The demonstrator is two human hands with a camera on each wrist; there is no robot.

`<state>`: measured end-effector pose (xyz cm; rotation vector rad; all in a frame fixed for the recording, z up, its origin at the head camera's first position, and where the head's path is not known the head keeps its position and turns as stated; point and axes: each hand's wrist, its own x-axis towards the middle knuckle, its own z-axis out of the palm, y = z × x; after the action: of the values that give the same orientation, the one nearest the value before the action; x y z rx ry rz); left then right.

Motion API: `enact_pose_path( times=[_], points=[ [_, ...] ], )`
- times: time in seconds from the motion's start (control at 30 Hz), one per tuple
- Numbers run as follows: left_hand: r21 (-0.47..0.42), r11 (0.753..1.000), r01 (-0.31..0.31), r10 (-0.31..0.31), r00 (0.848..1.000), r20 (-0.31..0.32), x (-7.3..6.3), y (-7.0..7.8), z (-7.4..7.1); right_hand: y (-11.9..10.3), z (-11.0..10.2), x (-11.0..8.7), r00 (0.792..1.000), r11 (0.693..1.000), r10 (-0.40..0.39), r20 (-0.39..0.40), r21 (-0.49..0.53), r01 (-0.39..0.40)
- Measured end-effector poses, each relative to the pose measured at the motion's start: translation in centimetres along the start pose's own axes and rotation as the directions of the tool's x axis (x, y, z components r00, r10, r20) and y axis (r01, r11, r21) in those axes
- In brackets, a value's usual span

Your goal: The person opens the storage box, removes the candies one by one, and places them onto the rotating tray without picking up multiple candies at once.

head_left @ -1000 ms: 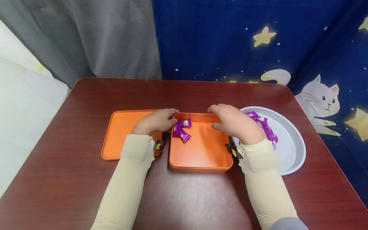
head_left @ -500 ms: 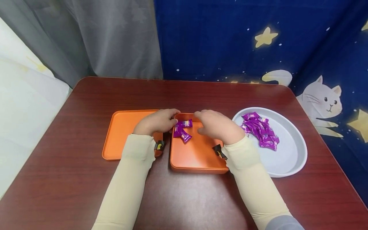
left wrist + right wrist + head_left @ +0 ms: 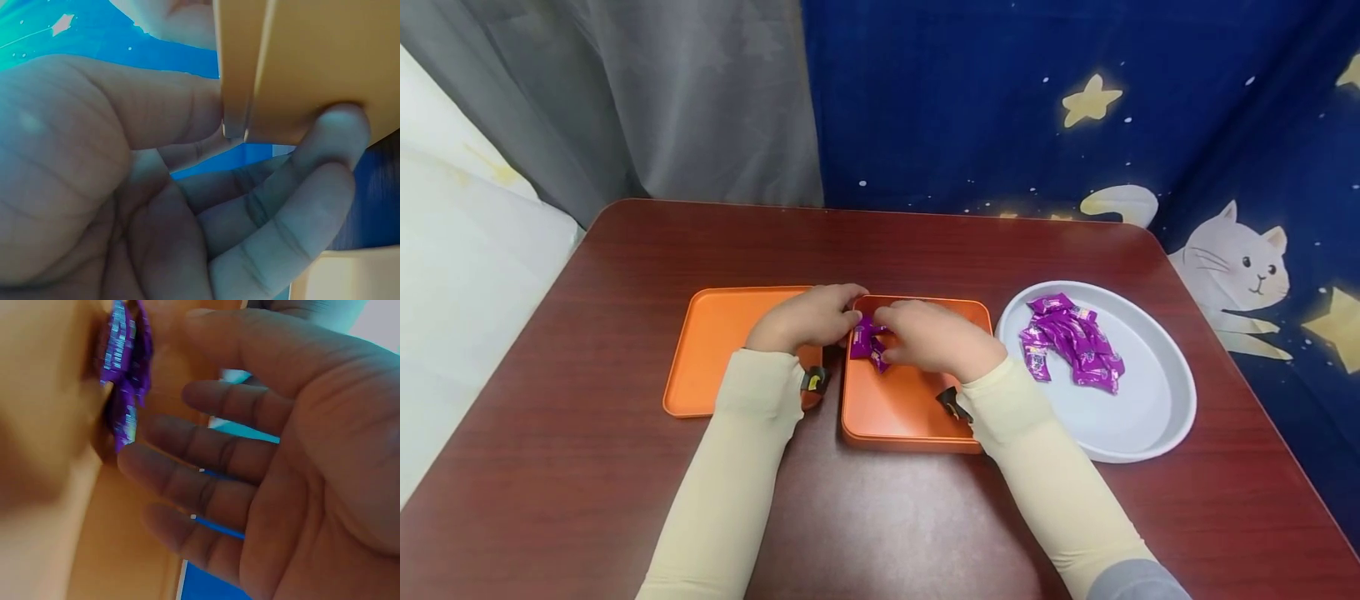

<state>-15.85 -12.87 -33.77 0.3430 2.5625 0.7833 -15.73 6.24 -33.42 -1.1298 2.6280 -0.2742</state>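
Note:
An orange square box [image 3: 910,408] stands in the middle of the table, with several purple-wrapped candies [image 3: 862,340] in its far left part. My left hand [image 3: 805,318] grips the box's left side; the left wrist view shows the thumb at the rim and fingertips [image 3: 342,125] against the outer wall. Inside the box, my right hand [image 3: 936,337] reaches over from the right to the candies and partly covers them. In the right wrist view its fingers [image 3: 181,472] are extended, close to the candies [image 3: 122,375], and nothing is held. Whether they touch cannot be told.
To the left lies a shallow orange lid [image 3: 715,333], partly under the left forearm. A round white tray [image 3: 1150,400] with a heap of purple candies [image 3: 1078,342] stands at the right. The table [image 3: 850,517] is dark reddish wood, with curtains [image 3: 925,100] behind it.
My right hand has moved left and down, from above the box's right edge to the candies inside, uncovering the heap in the white tray. The left hand stays on the box.

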Motion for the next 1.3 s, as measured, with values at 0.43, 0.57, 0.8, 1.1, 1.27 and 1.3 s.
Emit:
enact_pose_path(
  times=[0.43, 0.57, 0.8, 1.1, 1.27, 1.3],
  points=[
    [0.005, 1.000, -0.007, 0.007, 1.000, 0.003, 0.3, -0.1, 0.1, 0.5, 1.0, 0.4, 0.994, 1.000, 0.009, 0.110, -0.004, -0.008],
    [0.005, 1.000, -0.009, 0.009, 1.000, 0.000, 0.2, -0.1, 0.0, 0.6, 1.1, 0.3, 0.992, 0.999, 0.029, 0.126, 0.022, -0.032],
    [-0.011, 1.000, 0.005, -0.005, 1.000, -0.006, 0.0, 0.0, -0.1, 0.5, 1.1, 0.3, 0.978, 0.990, 0.119, 0.174, 0.047, -0.129],
    [-0.021, 1.000, -0.004, 0.004, 1.000, 0.003, -0.2, 0.0, -0.3, -0.2, 0.7, 0.1, 0.990, 0.995, 0.099, 0.103, -0.010, -0.098],
    [-0.010, 1.000, -0.011, 0.011, 1.000, 0.011, -0.3, 0.0, -0.5, -0.5, 0.7, 0.1, 0.996, 1.000, 0.015, 0.089, -0.015, -0.014],
    [-0.008, 1.000, -0.013, 0.013, 1.000, 0.013, -0.3, 0.0, -0.5, -0.5, 0.6, 0.2, 0.996, 1.000, 0.000, 0.092, -0.015, 0.002]
  ],
)
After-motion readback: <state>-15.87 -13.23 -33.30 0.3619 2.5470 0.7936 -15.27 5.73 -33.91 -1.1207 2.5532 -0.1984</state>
